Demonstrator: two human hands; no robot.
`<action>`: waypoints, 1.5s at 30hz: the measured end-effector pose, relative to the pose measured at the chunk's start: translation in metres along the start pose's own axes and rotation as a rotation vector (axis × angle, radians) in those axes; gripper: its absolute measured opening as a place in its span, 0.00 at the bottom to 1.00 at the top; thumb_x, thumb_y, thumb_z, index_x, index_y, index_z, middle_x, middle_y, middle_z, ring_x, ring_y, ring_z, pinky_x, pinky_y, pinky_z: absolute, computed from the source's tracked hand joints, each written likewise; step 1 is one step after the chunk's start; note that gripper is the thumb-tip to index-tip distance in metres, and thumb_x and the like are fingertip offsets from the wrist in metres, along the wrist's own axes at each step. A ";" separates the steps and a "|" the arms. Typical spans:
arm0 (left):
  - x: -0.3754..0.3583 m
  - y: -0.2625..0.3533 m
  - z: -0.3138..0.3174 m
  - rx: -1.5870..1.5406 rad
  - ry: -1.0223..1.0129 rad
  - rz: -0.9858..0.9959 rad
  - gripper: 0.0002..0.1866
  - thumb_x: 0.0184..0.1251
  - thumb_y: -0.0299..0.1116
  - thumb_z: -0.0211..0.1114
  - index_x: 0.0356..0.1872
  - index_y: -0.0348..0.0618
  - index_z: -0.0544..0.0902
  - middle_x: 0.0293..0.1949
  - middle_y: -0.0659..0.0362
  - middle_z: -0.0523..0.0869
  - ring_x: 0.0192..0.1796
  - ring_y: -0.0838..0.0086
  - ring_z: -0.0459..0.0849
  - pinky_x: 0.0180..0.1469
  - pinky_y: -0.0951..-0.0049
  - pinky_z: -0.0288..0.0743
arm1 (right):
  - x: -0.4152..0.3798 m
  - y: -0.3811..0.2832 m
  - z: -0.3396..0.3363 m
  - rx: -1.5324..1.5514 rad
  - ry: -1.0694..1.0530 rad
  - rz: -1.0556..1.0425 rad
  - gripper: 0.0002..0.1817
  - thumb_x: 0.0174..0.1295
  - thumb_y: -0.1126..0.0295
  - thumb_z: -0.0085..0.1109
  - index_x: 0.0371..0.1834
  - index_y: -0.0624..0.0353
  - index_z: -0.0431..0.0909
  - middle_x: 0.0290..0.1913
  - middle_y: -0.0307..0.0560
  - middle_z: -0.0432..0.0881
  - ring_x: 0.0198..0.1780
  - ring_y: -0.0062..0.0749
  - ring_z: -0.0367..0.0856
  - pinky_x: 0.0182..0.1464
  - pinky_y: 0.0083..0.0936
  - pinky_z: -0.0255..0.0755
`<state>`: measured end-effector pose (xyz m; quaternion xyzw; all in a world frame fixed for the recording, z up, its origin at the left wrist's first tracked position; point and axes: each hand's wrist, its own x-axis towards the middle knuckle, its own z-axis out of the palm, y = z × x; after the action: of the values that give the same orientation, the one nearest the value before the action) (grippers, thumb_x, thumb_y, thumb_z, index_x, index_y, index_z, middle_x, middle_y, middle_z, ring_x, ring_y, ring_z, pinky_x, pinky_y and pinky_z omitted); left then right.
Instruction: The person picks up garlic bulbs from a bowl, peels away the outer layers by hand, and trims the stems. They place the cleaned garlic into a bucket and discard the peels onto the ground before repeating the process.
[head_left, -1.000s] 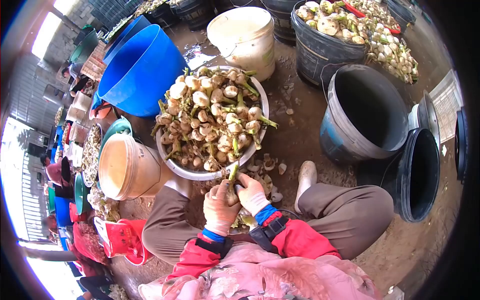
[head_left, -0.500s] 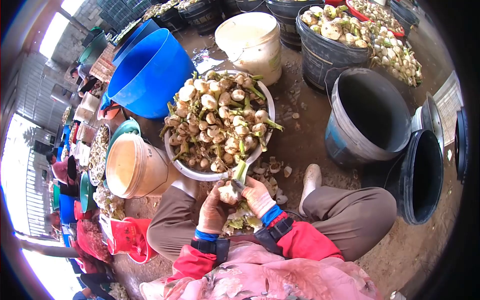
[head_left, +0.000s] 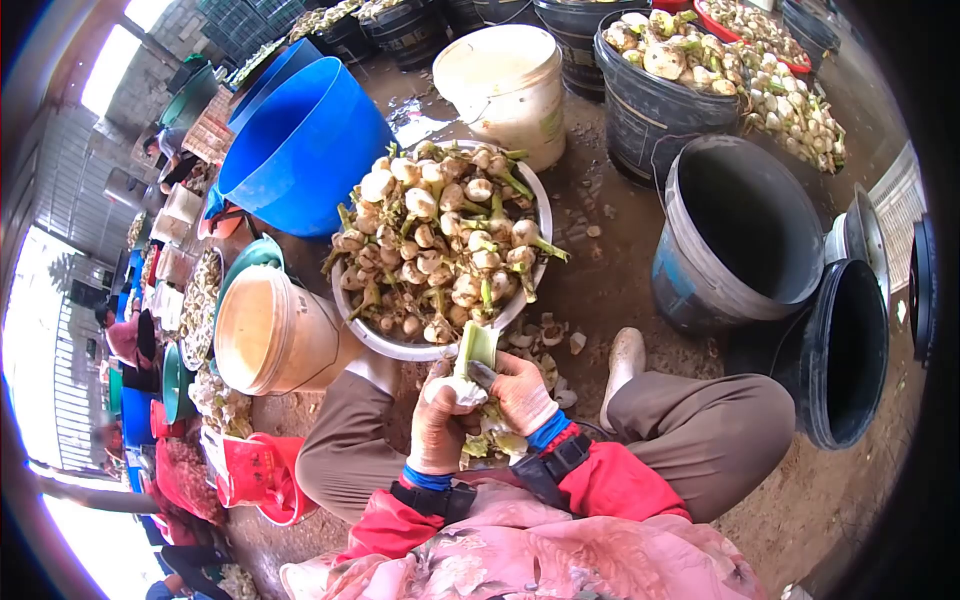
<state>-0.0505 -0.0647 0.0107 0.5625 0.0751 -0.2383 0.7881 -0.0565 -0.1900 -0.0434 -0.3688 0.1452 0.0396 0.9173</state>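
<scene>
In front of me my left hand (head_left: 437,430) is closed around a garlic bulb (head_left: 455,393) with a pale, clean-looking skin. Its thick green stalk points up and away from me. My right hand (head_left: 522,393) grips a small knife (head_left: 482,374), whose grey blade lies against the base of the stalk; its handle is hidden in the fingers. Just beyond both hands sits a white basin (head_left: 543,215) heaped with dirty garlic bulbs (head_left: 430,235). Peeled scraps (head_left: 492,440) lie below my hands, between my legs.
At left stand a cream bucket (head_left: 270,330), a blue tub (head_left: 300,150) and a red bucket (head_left: 265,475). A grey bucket (head_left: 735,230) and a black bucket (head_left: 848,355) stand at right. Farther back is a black bucket full of garlic (head_left: 665,120). Other people sit at far left.
The garlic has turned in my left hand: its stalk stands more upright and a whiter side shows. Both hands stay in nearly the same place.
</scene>
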 end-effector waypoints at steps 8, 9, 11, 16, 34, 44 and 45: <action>0.012 -0.001 -0.021 -0.538 -0.115 -0.362 0.34 0.60 0.68 0.52 0.49 0.46 0.76 0.37 0.63 0.80 0.24 0.77 0.76 0.15 0.80 0.63 | 0.007 0.008 -0.012 0.191 -0.106 -0.002 0.20 0.59 0.80 0.59 0.57 0.68 0.73 0.49 0.44 0.81 0.49 0.28 0.80 0.52 0.25 0.74; 0.013 0.005 -0.017 -0.377 0.015 -0.371 0.33 0.61 0.66 0.53 0.50 0.44 0.76 0.36 0.63 0.80 0.24 0.76 0.76 0.18 0.80 0.66 | 0.005 0.004 -0.012 0.273 -0.082 0.005 0.20 0.57 0.86 0.54 0.55 0.68 0.74 0.49 0.45 0.81 0.50 0.27 0.80 0.52 0.23 0.74; 0.025 0.003 -0.025 -0.011 0.234 -0.174 0.25 0.67 0.52 0.57 0.52 0.42 0.78 0.36 0.59 0.84 0.33 0.75 0.82 0.31 0.78 0.76 | 0.002 -0.013 -0.007 0.167 -0.012 0.008 0.21 0.58 0.84 0.55 0.57 0.69 0.72 0.50 0.46 0.80 0.49 0.27 0.80 0.52 0.24 0.75; 0.025 0.032 -0.033 1.014 0.057 0.301 0.13 0.54 0.28 0.68 0.42 0.37 0.83 0.32 0.57 0.82 0.35 0.74 0.79 0.39 0.75 0.73 | -0.003 -0.016 0.006 -0.700 -0.012 -0.122 0.16 0.61 0.70 0.60 0.52 0.61 0.78 0.43 0.48 0.84 0.45 0.26 0.80 0.48 0.22 0.72; -0.005 0.048 -0.027 0.812 -0.044 0.713 0.19 0.36 0.15 0.74 0.35 0.43 0.84 0.37 0.53 0.83 0.37 0.66 0.82 0.40 0.70 0.77 | 0.019 0.024 -0.022 -0.616 0.078 -0.237 0.23 0.57 0.79 0.60 0.58 0.60 0.73 0.52 0.47 0.81 0.54 0.32 0.79 0.58 0.25 0.70; 0.000 0.033 -0.027 1.363 0.021 0.861 0.19 0.34 0.20 0.71 0.34 0.49 0.83 0.31 0.57 0.84 0.36 0.60 0.82 0.38 0.65 0.75 | -0.005 0.005 0.014 -1.053 -0.050 -0.461 0.31 0.53 0.78 0.57 0.64 0.49 0.68 0.44 0.52 0.81 0.46 0.48 0.79 0.50 0.35 0.73; 0.001 0.032 -0.026 1.401 0.019 0.881 0.20 0.32 0.20 0.70 0.33 0.49 0.83 0.30 0.58 0.84 0.36 0.59 0.82 0.37 0.64 0.75 | -0.007 0.004 0.016 -1.116 -0.038 -0.434 0.29 0.53 0.75 0.57 0.62 0.49 0.70 0.43 0.52 0.80 0.47 0.49 0.78 0.49 0.38 0.72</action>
<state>-0.0306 -0.0326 0.0285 0.9034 -0.3114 0.1057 0.2753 -0.0596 -0.1761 -0.0331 -0.8152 0.0073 -0.0720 0.5746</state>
